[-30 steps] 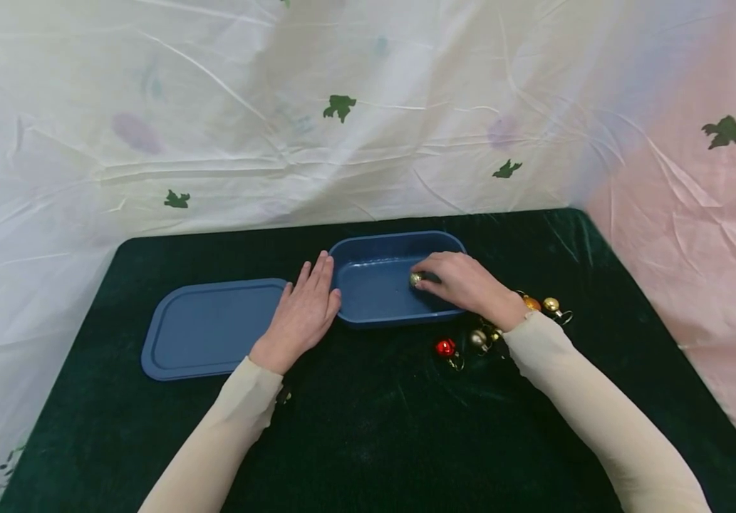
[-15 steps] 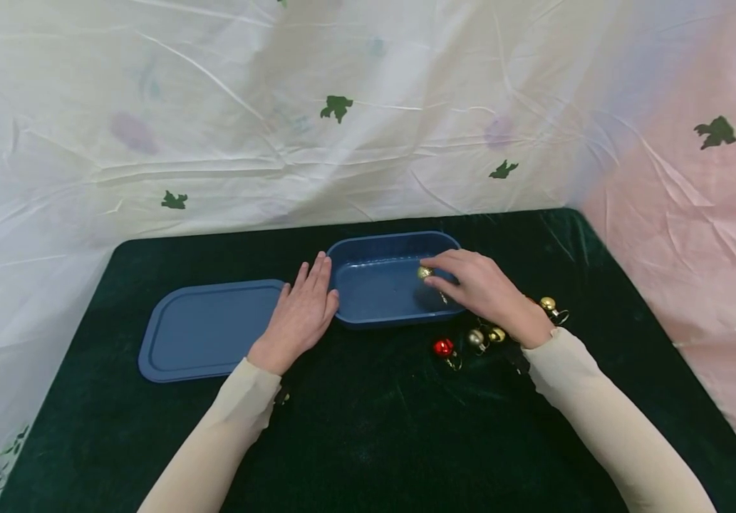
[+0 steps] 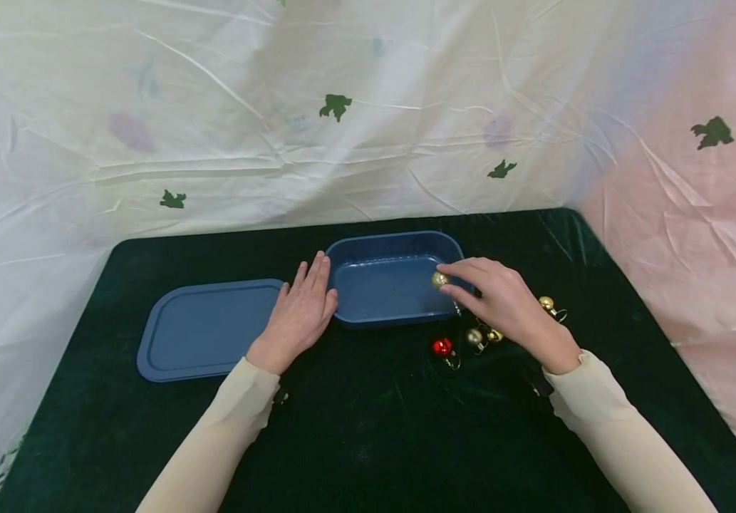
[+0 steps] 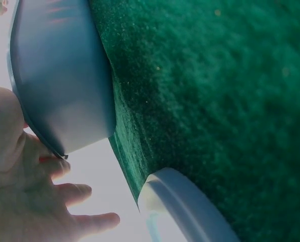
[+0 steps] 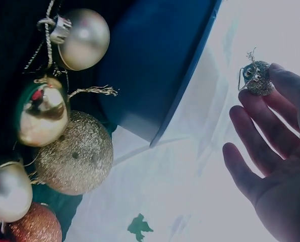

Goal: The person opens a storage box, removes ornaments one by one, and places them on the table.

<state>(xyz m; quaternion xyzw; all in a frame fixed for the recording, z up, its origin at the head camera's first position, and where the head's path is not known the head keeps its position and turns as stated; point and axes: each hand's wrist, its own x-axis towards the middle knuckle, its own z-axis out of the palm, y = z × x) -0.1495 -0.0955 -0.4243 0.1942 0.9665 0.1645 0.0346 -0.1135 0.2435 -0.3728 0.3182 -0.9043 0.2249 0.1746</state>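
My right hand (image 3: 502,303) pinches a small glittery gold bauble (image 3: 440,280) between thumb and fingers, above the right part of a blue rectangular container (image 3: 380,288). A loose cord hangs from this bauble, which also shows in the right wrist view, higher than the rim. Flat beside the container's left wall is my left hand (image 3: 297,313), its fingers straight and its edge against the rim. In the left wrist view, the thumb and fingers of the left hand (image 4: 23,191) lie along that blue wall. Inside the container I see no bauble.
A blue lid (image 3: 210,331) lies left of the container, partly behind the left hand. Several baubles lie to the right: red (image 3: 442,347), champagne (image 3: 474,336), gold (image 3: 546,303), and, in the right wrist view, glittery orange (image 5: 36,227). Dark green cloth covers the table (image 3: 368,427).
The right hand has drawn back to the right with the pinched bauble, from deeper over the container towards its right side. My left hand stays at the left rim.
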